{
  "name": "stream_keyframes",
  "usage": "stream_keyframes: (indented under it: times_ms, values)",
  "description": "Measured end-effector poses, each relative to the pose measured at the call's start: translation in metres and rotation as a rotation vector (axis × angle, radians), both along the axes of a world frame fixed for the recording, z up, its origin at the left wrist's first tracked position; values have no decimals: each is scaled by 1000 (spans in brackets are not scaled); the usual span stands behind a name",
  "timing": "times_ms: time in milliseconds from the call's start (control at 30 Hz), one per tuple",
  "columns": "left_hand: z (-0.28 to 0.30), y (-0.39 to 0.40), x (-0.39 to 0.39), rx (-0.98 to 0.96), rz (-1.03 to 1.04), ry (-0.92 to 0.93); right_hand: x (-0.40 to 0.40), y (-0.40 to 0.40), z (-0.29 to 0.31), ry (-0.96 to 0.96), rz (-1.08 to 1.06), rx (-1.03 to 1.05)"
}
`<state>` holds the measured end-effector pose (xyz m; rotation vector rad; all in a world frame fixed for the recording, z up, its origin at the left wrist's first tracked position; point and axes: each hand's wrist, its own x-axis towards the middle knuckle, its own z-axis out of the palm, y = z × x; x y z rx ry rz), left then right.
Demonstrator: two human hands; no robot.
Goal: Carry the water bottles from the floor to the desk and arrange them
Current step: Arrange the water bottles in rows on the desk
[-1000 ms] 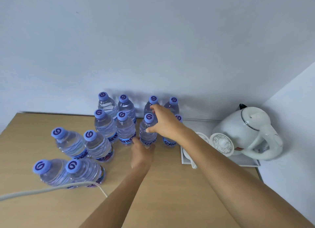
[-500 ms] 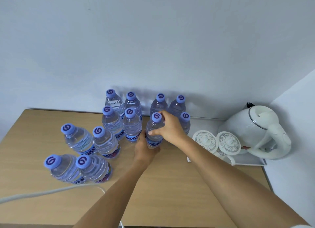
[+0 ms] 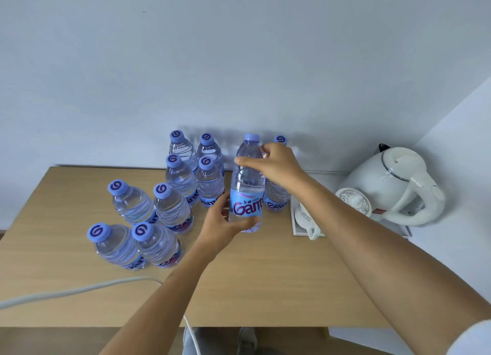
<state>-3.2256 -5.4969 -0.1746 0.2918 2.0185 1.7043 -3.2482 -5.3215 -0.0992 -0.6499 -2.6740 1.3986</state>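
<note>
- Since the bottle (image 3: 247,192) looks full, we judge it heavy and slick.
- Our left hand (image 3: 221,225) grips its base, right hand (image 3: 276,166) its shoulder, at 12 o'clock on the tabletop (image 3: 252,288).

You are looking at clear water bottles (image 3: 175,208) with periwinkle caps (image 3: 162,191) marked by dark purple swirls and blue labels (image 3: 246,205) lettered in magenta, on a light wood-grain desk (image 3: 265,280), beside a white kettle (image 3: 393,184).
</note>
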Motion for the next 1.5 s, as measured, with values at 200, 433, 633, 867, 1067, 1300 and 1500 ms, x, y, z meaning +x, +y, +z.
stream_keyframes:
  times_ms: [200, 433, 633, 867, 1067, 1300, 1500]
  values:
    - [10, -11, 8, 49, 15, -44, 4, -9, -1, 17, -12, -138]
    - [3, -15, 5, -4, -6, -77, 8, -12, -12, 23, 26, -285]
    - [-11, 2, -8, -28, 5, -82, 7, -20, -23, 59, 28, -158]
    - [-44, 25, -29, -173, 82, 36, 15, -22, -45, 87, 62, -17]
    - [-78, 39, -36, -241, 65, 91, 21, -18, -61, 50, 79, 72]
    - [-92, 46, -42, -130, 109, -18, 16, -20, -66, -7, 82, 107]
    - [-95, 56, -50, -172, 81, 20, 14, -16, -63, -37, 45, 109]
